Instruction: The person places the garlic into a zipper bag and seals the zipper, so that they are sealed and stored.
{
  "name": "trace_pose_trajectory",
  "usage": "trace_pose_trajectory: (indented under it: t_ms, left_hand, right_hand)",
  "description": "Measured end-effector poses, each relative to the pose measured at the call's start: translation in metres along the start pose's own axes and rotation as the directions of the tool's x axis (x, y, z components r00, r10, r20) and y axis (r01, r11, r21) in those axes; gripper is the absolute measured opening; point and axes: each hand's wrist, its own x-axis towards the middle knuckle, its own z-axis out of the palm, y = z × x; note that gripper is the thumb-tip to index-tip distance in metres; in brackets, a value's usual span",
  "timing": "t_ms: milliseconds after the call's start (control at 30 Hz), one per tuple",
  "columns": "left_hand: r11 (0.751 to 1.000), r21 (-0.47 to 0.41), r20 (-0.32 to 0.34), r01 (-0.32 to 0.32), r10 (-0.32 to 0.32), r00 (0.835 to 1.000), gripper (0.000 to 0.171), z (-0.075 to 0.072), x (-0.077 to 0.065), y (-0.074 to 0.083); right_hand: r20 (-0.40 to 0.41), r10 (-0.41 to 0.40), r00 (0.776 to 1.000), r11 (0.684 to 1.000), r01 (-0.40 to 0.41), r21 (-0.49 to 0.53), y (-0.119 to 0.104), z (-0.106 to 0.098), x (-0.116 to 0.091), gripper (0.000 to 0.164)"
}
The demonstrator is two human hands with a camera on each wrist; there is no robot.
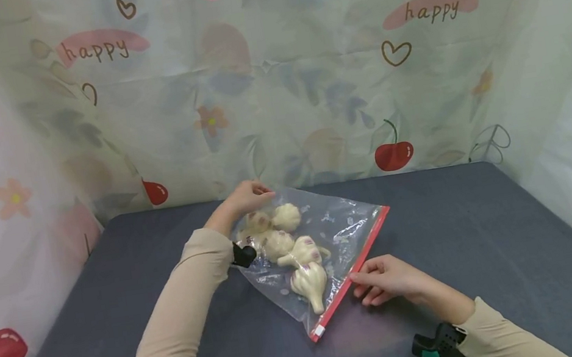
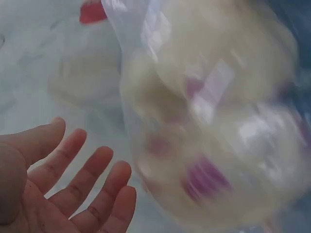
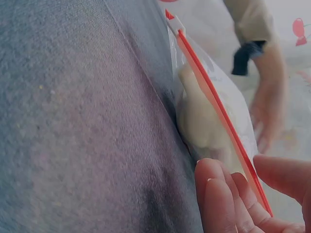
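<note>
A clear zip bag (image 1: 339, 223) lies on the dark grey table (image 1: 494, 234) with several garlic bulbs (image 1: 303, 253) inside. Its red zip strip (image 1: 357, 263) faces right. My right hand (image 1: 384, 280) pinches that strip near its middle; in the right wrist view the strip (image 3: 209, 92) runs between my thumb and fingers (image 3: 223, 199), with a bulb (image 3: 199, 121) just behind it. My left hand (image 1: 247, 196) is at the bag's far left corner. The blurred left wrist view shows that hand (image 2: 73, 194) with fingers spread and straight beside the bag (image 2: 214, 145), holding nothing.
A pale curtain (image 1: 304, 77) printed with cherries, hearts and "happy" encloses the table at the back and on both sides. Bare grey cloth (image 3: 73, 121) stretches to the left, right and front of the bag. A black wrist device (image 1: 437, 342) sits on my right wrist.
</note>
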Motion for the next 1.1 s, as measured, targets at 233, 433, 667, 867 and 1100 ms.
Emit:
trace_pose_trajectory:
  t_ms: [233, 433, 667, 867, 1100]
  left_hand:
    - [0.991, 0.020, -0.015, 0.135, -0.135, 0.991, 0.038, -0.006, -0.017, -0.058]
    - [0.987, -0.046, 0.132, 0.157, -0.150, 0.980, 0.040, -0.009, -0.021, -0.093]
    - [0.987, -0.040, 0.190, 0.158, -0.147, 0.971, 0.035, -0.013, -0.046, -0.087]
    - [0.975, -0.139, 0.271, 0.173, -0.131, 0.954, 0.029, -0.010, -0.058, -0.093]
    - [0.953, -0.219, 0.334, 0.208, -0.127, 0.934, 0.025, -0.001, -0.072, -0.098]
  right_hand:
    - [-0.006, 0.002, 1.000, 1.000, -0.002, -0.002, 0.002, -0.002, 0.002, 0.041]
    - [-0.007, -0.026, 1.000, 1.000, 0.026, 0.011, -0.001, -0.002, 0.002, 0.034]
    - [-0.068, -0.043, 0.997, 0.999, 0.042, -0.005, -0.001, -0.019, 0.007, 0.023]
    - [-0.143, -0.033, 0.989, 0.999, 0.030, -0.024, 0.001, -0.040, 0.014, 0.021]
    - [-0.163, -0.008, 0.987, 0.999, 0.001, -0.045, 0.002, -0.058, 0.021, 0.019]
